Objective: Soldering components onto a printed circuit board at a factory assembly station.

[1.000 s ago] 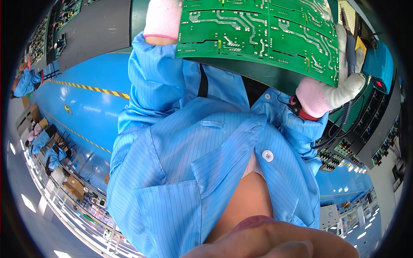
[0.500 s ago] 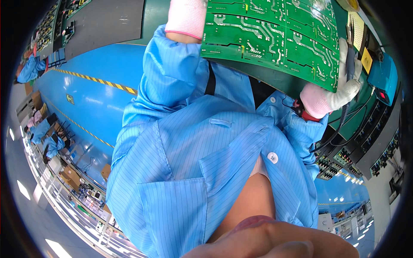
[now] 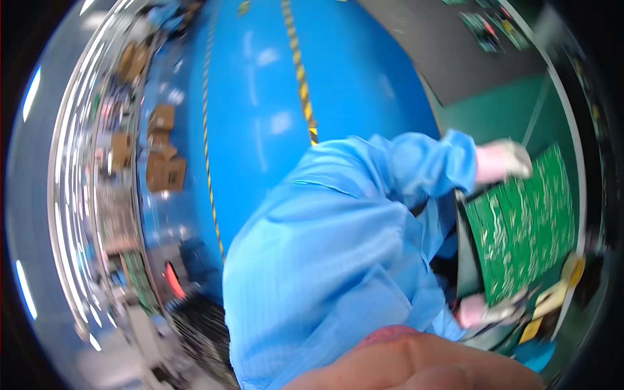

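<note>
A large green circuit board panel [image 3: 523, 227] with silvery traces appears at the right of the head view, above a green work surface. My left hand [image 3: 506, 161], in a white glove with a pink cuff, is closed at the board's upper left edge. By the lower edge is my right hand [image 3: 495, 311], gloved the same way and blurred by motion. Its fingers look closed around a slim dark soldering iron, whose outline is smeared. Both arms wear blue striped sleeves.
A green mat [image 3: 500, 120] and a dark grey mat [image 3: 448, 58] cover the bench, with small circuit boards [image 3: 481, 31] at its far end. A yellow-topped holder [image 3: 572, 270] and a blue unit [image 3: 536, 354] stand near my right hand. Cardboard boxes [image 3: 166, 174] sit across the blue floor.
The view has swung to the left, so the board and both hands now appear at the right side. My left hand stays at the board; the picture has become blurred.
</note>
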Action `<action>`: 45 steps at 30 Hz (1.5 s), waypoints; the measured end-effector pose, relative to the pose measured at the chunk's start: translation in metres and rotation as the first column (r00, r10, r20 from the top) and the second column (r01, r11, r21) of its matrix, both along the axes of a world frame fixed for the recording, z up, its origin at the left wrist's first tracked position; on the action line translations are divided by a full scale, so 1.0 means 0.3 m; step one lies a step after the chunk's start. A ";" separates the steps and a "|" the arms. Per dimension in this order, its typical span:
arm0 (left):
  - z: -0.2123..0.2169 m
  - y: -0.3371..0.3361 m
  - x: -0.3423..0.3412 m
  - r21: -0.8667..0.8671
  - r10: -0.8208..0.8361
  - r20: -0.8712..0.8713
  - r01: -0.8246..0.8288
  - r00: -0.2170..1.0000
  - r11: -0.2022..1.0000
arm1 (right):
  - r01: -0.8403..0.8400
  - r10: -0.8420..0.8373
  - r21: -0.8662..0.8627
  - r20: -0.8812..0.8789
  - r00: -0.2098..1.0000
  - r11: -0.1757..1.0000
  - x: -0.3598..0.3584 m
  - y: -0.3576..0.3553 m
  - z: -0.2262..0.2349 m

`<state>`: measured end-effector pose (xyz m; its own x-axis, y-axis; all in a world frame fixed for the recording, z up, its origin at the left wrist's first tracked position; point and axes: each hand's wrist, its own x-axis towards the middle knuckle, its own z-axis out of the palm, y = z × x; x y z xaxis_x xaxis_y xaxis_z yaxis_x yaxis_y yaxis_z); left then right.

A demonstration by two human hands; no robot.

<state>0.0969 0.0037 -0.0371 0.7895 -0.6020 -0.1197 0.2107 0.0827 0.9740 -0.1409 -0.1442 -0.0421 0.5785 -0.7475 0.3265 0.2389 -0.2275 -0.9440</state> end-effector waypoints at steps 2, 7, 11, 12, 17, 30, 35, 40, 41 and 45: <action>0.007 0.011 0.036 0.080 -0.080 0.035 0.077 0.996 0.994 | -0.081 0.077 -0.059 -0.072 0.994 0.995 -0.029 -0.022 -0.006; 0.118 0.129 0.207 0.354 0.136 0.453 -0.318 0.881 0.880 | -0.217 0.113 -0.419 -0.257 0.960 0.882 -0.022 -0.072 0.010; 0.197 0.122 0.265 0.391 0.017 0.864 -0.690 0.504 0.610 | -0.214 0.105 -0.490 -0.241 0.965 0.845 -0.020 -0.058 0.003; 0.267 0.097 0.225 0.431 -0.050 0.854 -0.650 0.518 0.626 | -0.211 0.097 -0.498 -0.244 0.965 0.841 -0.024 -0.057 -0.001; 0.241 -0.233 0.235 0.597 -0.535 0.781 -0.137 0.322 0.790 | -0.225 0.125 -0.556 -0.212 0.969 0.800 -0.020 -0.063 0.013; 0.176 -0.516 0.217 0.806 -0.785 0.559 0.047 0.268 0.590 | -0.169 0.085 -0.611 -0.163 0.983 0.774 -0.024 -0.091 0.037; 0.183 -0.551 0.264 0.805 -0.795 0.536 0.111 0.285 0.582 | -0.132 0.066 -0.649 -0.126 0.990 0.749 -0.022 -0.092 0.068; 0.211 -0.512 0.331 0.751 -0.767 0.507 0.236 0.393 0.617 | -0.094 0.055 -0.696 -0.079 0.995 0.711 -0.021 -0.085 0.119; 0.224 -0.488 0.349 0.721 -0.744 0.505 0.261 0.436 0.642 | -0.091 0.063 -0.709 -0.066 0.996 0.700 -0.017 -0.084 0.129; 0.268 -0.331 0.306 0.420 -0.518 0.493 0.330 0.699 0.845 | -0.033 0.026 -0.737 -0.020 0.999 0.675 -0.020 -0.069 0.182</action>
